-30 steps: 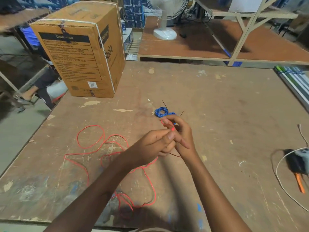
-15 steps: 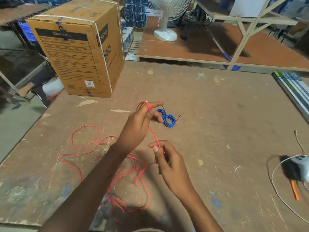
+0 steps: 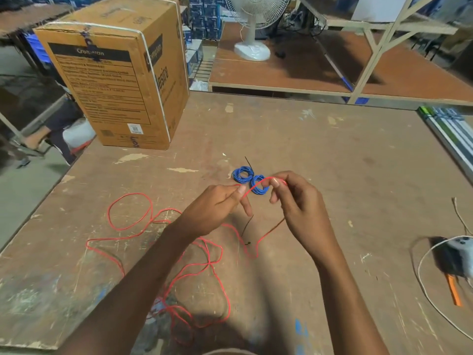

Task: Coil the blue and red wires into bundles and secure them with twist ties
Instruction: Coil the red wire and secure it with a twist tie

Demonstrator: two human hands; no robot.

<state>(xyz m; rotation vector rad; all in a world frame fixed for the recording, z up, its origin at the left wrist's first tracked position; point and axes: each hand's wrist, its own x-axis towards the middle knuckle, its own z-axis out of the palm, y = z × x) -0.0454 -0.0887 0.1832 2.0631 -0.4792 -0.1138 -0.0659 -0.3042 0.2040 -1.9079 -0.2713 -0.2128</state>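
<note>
Scuffed brown table [image 3: 332, 155] carries a cardboard box [image 3: 120, 80] at its far left. Loose red wire [image 3: 128, 213] sprawls near the front edge. Above it the left hand [image 3: 212, 208] pinches the wire between thumb and forefinger; the right hand [image 3: 297, 201] pinches the same strand, arched between them. Behind lies the tied blue wire bundle [image 3: 249, 181]; a black twist tie [image 3: 247, 228] lies beneath the hands.

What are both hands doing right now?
Left hand: pinching the red wire.
Right hand: pinching the same red wire, a short span away.
</note>
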